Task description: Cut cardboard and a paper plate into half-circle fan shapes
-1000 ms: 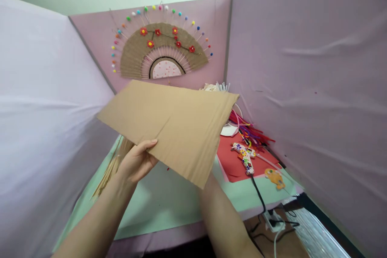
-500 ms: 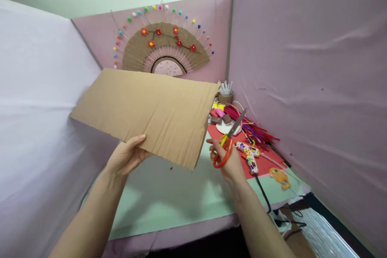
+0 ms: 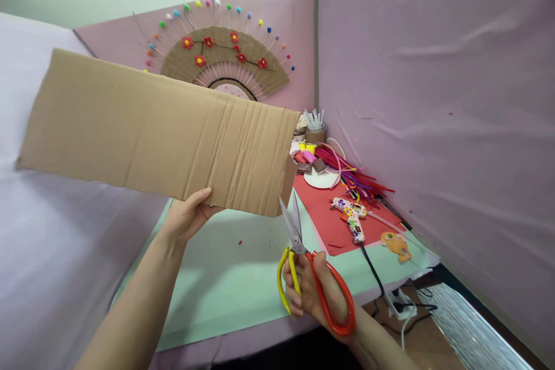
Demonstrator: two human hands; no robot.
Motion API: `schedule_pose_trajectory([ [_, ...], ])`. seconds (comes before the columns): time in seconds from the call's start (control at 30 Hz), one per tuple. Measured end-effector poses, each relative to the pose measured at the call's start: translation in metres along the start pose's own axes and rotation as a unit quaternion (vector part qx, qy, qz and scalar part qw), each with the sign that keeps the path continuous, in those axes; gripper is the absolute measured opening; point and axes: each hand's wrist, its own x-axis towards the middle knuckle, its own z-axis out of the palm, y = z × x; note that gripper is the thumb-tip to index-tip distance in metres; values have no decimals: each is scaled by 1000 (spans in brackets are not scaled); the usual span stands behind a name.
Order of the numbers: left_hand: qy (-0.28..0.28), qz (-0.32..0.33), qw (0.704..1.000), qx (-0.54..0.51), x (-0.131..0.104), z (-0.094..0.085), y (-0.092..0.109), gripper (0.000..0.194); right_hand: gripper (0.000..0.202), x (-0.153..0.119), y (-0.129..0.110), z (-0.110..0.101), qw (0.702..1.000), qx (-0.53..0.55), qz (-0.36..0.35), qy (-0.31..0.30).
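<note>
My left hand [image 3: 191, 217] grips a long sheet of corrugated cardboard [image 3: 143, 133] by its lower edge, thumb on the near face and fingers behind. The sheet is held up above the table, tilted, with several crease lines on its right part. In my right hand [image 3: 314, 295] is a pair of scissors [image 3: 296, 243] with one red and one yellow handle. My fingers go through the handles. The blades are parted and point up at the sheet's lower right corner; whether they touch it I cannot tell.
A cardboard fan with red flowers [image 3: 217, 49] hangs on the back wall. To the right lie a flowered glue gun [image 3: 351, 217] with a black cord, pipe cleaners [image 3: 355, 176], an orange fish cutout [image 3: 396, 246] and red paper [image 3: 318, 217]. Behind stands a pot of glue sticks [image 3: 315, 133].
The scissors have turned from lying closed against my right hand to pointing up with blades apart. My right hand came lower and nearer. The cardboard has swung left, its left end higher.
</note>
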Motion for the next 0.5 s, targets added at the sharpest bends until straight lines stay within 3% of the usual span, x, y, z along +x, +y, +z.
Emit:
schedule_pose_trajectory([
  [0.2, 17, -7, 1000, 14, 3, -3, 2, 28, 69, -3, -12, 2, 1000, -13, 18, -18],
  [0.5, 37, 13, 999, 2, -8, 10, -8, 26, 69, 11, -18, -13, 999, -21, 6, -39],
])
